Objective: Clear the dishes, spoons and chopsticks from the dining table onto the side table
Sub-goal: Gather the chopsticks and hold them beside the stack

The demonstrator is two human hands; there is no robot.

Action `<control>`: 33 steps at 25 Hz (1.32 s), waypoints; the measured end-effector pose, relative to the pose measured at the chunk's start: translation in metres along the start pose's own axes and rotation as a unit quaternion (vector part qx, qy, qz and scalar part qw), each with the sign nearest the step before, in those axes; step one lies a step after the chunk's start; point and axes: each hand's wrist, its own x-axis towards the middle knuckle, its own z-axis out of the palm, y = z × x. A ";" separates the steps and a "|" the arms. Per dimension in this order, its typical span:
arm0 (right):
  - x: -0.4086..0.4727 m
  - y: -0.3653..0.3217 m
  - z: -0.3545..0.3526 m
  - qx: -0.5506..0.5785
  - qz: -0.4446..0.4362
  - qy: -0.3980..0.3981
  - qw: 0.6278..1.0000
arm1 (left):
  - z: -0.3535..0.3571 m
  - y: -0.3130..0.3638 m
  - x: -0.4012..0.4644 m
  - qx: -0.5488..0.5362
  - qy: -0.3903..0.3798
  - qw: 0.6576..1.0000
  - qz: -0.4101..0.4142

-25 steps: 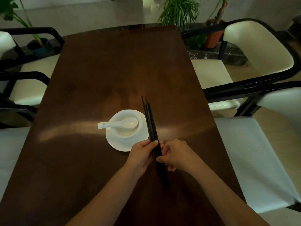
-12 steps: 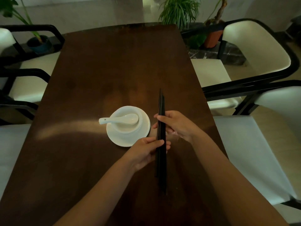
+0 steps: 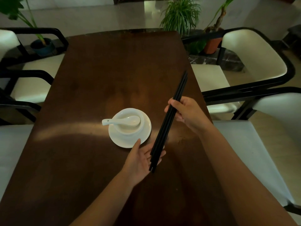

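Observation:
A bundle of black chopsticks (image 3: 164,131) slants above the dark wooden dining table (image 3: 101,75), tips pointing up and to the right. My right hand (image 3: 184,111) is shut around their upper half. My left hand (image 3: 141,159) lies palm up with fingers spread under their lower ends, which rest on the palm. To the left of the chopsticks a white bowl (image 3: 130,126) stands on a white saucer (image 3: 143,136), and a white ceramic spoon (image 3: 120,121) lies across the bowl with its handle pointing left.
White cushioned chairs with black frames line both sides of the table, such as the right chair (image 3: 254,59) and the left chair (image 3: 32,85). Potted plants (image 3: 180,15) stand beyond the far end.
My right hand slid up the chopsticks and tilted their tips to the right. My left hand let go its grip and opened flat under the lower ends.

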 end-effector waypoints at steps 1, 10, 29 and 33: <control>-0.002 -0.007 0.000 -0.003 -0.030 0.010 0.999 | -0.001 -0.007 0.000 -0.077 0.004 0.997 -0.003; -0.033 -0.060 0.013 -0.123 -0.253 0.005 0.960 | 0.052 0.017 0.013 -0.322 -0.006 0.940 0.110; -0.035 -0.052 0.021 -0.189 -0.226 0.016 0.955 | 0.044 0.024 -0.003 -0.245 0.031 0.961 0.126; -0.036 -0.048 0.024 -0.195 -0.208 0.054 0.957 | 0.045 0.026 -0.008 -0.224 0.047 0.964 0.134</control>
